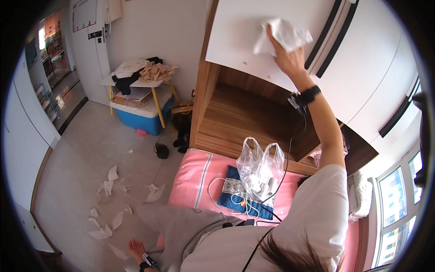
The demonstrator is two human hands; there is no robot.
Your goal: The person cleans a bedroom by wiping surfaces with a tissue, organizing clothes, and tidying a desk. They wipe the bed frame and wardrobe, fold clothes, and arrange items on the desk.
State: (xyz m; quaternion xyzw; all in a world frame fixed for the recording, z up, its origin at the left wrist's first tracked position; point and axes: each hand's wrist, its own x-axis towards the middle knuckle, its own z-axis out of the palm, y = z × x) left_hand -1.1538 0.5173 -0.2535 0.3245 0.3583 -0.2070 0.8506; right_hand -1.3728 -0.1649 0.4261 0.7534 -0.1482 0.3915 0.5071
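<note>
With my right hand (289,61), raised high, I press a crumpled white wipe or cloth (287,34) against the white cabinet door (234,37). Two black vertical handles (323,37) run just right of that hand. Small pinkish marks (245,63) dot the door below the wipe. My left hand (136,248) hangs low beside my grey trousers (190,221), fingers loosely extended, holding nothing. A black band with a cable circles my right wrist.
Beneath the door is a wooden open shelf (238,112). On the pink bed (185,180) lie a clear plastic bag (260,170), a blue cushion (227,193) and white cable. Torn paper pieces (108,187) litter the floor. A small table (156,83) with clothes stands over a blue bin (139,119).
</note>
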